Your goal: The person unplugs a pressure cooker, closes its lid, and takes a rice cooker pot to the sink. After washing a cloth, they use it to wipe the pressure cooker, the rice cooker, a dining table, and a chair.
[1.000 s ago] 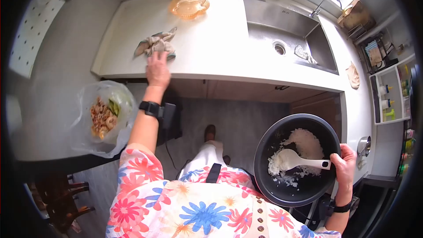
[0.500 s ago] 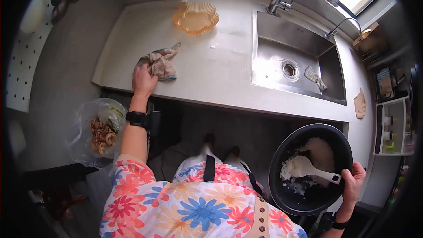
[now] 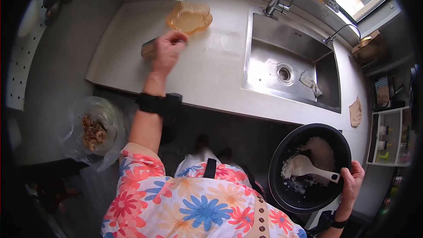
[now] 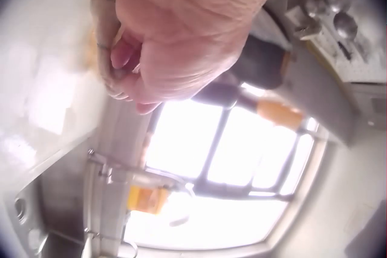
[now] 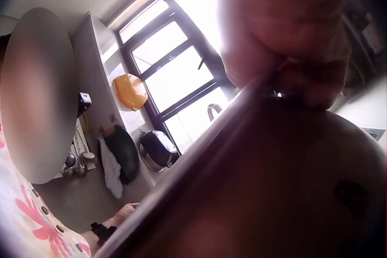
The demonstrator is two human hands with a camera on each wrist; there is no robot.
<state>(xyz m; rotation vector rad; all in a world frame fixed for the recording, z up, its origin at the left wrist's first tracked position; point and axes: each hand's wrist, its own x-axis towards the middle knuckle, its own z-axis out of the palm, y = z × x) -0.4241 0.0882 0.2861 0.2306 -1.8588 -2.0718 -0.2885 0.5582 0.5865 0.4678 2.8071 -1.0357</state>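
Note:
My left hand [image 3: 167,53] is over the counter with its fingers curled round a beige dishcloth [image 3: 149,50]. Part of the cloth [image 4: 106,28] sticks out beside the hand in the left wrist view. Just beyond lies an amber flower-shaped dish [image 3: 189,19]. At the lower right, my right hand [image 3: 353,180] grips the rim of a dark rice cooker pot [image 3: 282,194], fingers outside and thumb at the edge. White rice [image 3: 324,150] lies in the pot. A white rice paddle [image 3: 315,172] rests in it, its handle end beside the thumb.
A steel sink [image 3: 269,70] with a tap [image 3: 275,4] is set into the white counter [image 3: 216,75]; a crumpled cloth [image 3: 310,83] lies in it. At left stands a clear bag [image 3: 72,136] of food scraps. A tan cloth [image 3: 355,112] lies at the right.
My left hand has gathered up the dishcloth, which lay spread on the counter, and moved rightward and away toward the amber dish. The right hand keeps holding the pot.

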